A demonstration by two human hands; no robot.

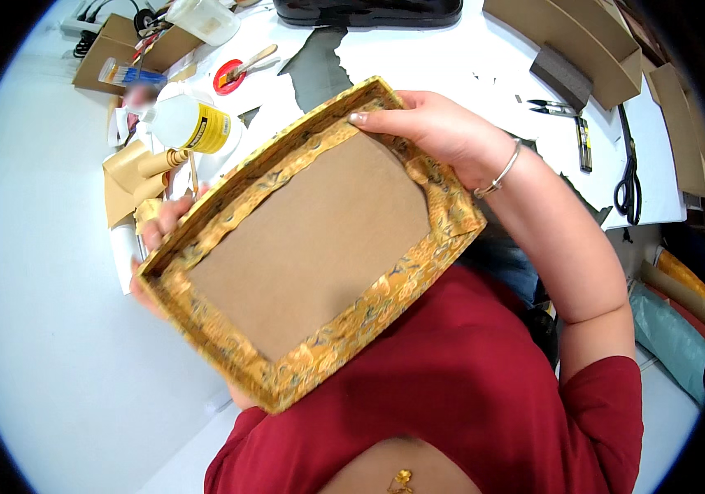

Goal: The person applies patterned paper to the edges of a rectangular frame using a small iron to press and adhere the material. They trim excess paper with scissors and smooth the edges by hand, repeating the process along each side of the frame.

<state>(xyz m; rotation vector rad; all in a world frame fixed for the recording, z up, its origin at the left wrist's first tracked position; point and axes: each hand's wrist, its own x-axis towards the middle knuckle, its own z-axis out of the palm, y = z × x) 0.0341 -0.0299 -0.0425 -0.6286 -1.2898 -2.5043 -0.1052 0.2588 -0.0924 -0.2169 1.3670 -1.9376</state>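
Both my hands hold up a shallow rectangular box, tilted, its inside facing me. Gold patterned fabric covers its walls and folds over onto the bare brown bottom in an uneven border. My right hand grips the far right corner, thumb over the rim and on the fabric inside; its other fingers are hidden behind the box. My left hand wraps round the left side from outside, with only some fingers showing past the wall. The box hangs above my lap, in front of my red shirt.
On the white table stand a bottle with a yellow label and a brush on a red lid. Black scissors, a cutter, a dark foam block and cardboard pieces lie at the right.
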